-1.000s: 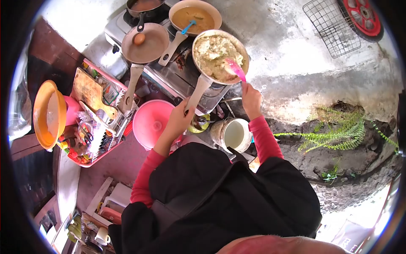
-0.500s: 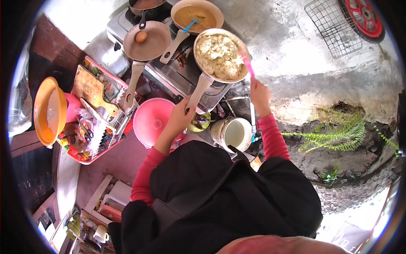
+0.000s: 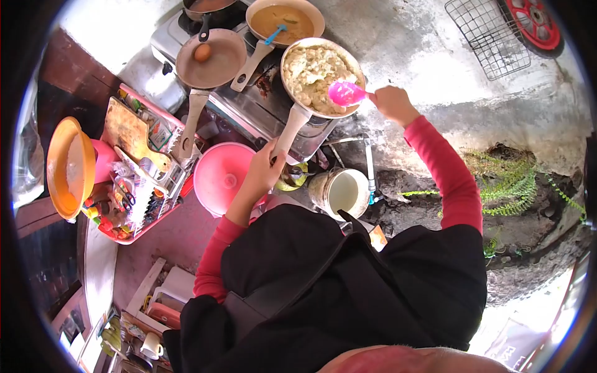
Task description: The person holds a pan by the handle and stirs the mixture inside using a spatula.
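My left hand [image 3: 266,166] is closed around the beige handle of a frying pan [image 3: 290,133] on the stove. Pale, lumpy food [image 3: 317,73] fills this pan. My right hand [image 3: 394,104], to the right of the pan, grips a pink spoon [image 3: 346,94] by its handle. The spoon's bowl is over the right part of the food; whether it touches the food I cannot tell. Behind, a second pan [image 3: 288,25] holds an orange-brown liquid and a blue utensil [image 3: 275,35]. A brown egg [image 3: 203,52] lies in another pan [image 3: 221,65] at the left.
Below the stove stand a pink basin [image 3: 225,177] and a whitish bucket [image 3: 346,194]. At the left are a dish rack [image 3: 152,225] with a cutting board [image 3: 127,130] and an orange basin [image 3: 72,168]. A wire rack [image 3: 488,40] and fern [image 3: 513,189] are at the right.
My right hand has moved right and up, the forearm swinging outward, and the spoon now points left with its bowl over the food. My left hand has kept its grip on the pan handle.
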Demonstrator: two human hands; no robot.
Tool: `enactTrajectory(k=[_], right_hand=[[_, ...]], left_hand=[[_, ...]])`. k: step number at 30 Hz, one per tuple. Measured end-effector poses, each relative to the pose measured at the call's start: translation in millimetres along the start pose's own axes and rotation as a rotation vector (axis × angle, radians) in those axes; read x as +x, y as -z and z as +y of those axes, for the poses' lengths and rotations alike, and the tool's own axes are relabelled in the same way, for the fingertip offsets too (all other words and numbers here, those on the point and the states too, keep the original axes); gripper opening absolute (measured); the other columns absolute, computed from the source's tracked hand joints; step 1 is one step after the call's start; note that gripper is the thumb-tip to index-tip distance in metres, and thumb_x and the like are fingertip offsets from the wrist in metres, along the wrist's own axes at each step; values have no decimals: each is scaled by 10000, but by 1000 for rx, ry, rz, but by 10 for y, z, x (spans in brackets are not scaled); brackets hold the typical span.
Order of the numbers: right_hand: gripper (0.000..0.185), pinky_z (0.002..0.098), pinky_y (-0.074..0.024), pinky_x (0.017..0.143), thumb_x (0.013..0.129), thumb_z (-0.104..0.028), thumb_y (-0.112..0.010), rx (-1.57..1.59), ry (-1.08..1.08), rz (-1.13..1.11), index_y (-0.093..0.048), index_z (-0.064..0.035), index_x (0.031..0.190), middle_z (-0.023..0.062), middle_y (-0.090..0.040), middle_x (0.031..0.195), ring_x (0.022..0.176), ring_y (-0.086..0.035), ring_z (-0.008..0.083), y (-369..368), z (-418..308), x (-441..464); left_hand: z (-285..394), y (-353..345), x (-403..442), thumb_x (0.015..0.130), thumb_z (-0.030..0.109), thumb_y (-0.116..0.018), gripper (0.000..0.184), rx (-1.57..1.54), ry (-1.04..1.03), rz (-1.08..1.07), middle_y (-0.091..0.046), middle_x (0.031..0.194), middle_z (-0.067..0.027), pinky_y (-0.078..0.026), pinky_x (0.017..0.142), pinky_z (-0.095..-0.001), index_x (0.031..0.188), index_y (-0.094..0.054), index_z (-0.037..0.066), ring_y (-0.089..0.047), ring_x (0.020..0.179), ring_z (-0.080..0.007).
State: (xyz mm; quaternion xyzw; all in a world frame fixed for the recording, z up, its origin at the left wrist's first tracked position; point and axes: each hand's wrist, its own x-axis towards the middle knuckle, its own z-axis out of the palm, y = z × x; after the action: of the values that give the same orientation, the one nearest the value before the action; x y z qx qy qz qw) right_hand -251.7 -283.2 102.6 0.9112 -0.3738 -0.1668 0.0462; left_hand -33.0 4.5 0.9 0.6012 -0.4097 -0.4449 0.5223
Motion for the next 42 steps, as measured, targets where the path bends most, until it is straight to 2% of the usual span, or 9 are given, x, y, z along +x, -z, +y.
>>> enactTrajectory(k=[5,8,13,17,20,22,25,31,42], right_hand=[[271,406,-491,560,869,-286,-545,-289,282,148,-677,-120,701,82,-642,659,653,-656,273,63,-68,530],[274,410,-471,555,865,-310,-550,-400,288,110,-640,-117,691,79,-632,643,638,-639,285,-48,-122,843],[80,350,-419,553,770,-121,-583,-493,313,229,-635,-149,715,46,-645,656,620,-652,214,4,-328,1121],[61,344,-434,558,774,-115,-578,-396,391,267,-627,-134,742,46,-640,650,626,-653,223,409,-329,726],[84,358,-473,550,754,-122,-606,-355,110,342,-648,-122,682,64,-659,665,640,-671,248,563,-382,554],[62,394,-495,567,790,-110,-556,-271,6,314,-614,-106,809,80,-636,658,630,-658,254,511,-274,636],[92,418,-506,569,811,-122,-531,-249,92,304,-615,-88,826,104,-649,683,645,-662,278,-243,-47,951],[134,422,-507,562,856,-147,-488,-103,118,148,-602,-81,881,122,-647,693,640,-654,299,-143,-543,398],[252,437,-510,589,876,-223,-502,-179,-93,263,-648,-67,744,147,-649,694,660,-652,314,-39,-122,953]], left_hand=[[23,17,-7,925,127,-514,364,-8,-26,3,-626,801,-111,-484,597,-279,1249,-479,-37,-627,622,-142],[26,22,1,925,124,-516,374,-40,-22,-13,-624,798,-106,-484,605,-274,1260,-473,-37,-628,641,-132],[13,7,-2,922,114,-518,389,-34,-7,2,-624,808,-104,-480,613,-268,1280,-466,-32,-622,656,-118],[-45,8,12,917,101,-518,398,-56,-40,-6,-625,799,-98,-479,611,-269,1288,-460,-30,-622,660,-118],[20,0,-9,916,97,-518,395,-111,27,-2,-626,797,-95,-478,600,-272,1287,-463,-24,-624,647,-126],[18,7,-15,915,98,-519,392,-111,29,-9,-626,796,-96,-478,596,-274,1285,-467,-20,-625,640,-130],[-5,-6,8,913,104,-522,387,-100,21,-8,-626,793,-106,-478,589,-278,1278,-475,-16,-627,631,-136],[-7,-4,0,908,123,-533,386,-71,6,10,-625,780,-139,-480,592,-286,1263,-485,-22,-631,630,-145],[-14,-1,-12,903,140,-547,410,-12,-28,66,-629,779,-158,-478,607,-295,1264,-480,-41,-621,634,-166]])
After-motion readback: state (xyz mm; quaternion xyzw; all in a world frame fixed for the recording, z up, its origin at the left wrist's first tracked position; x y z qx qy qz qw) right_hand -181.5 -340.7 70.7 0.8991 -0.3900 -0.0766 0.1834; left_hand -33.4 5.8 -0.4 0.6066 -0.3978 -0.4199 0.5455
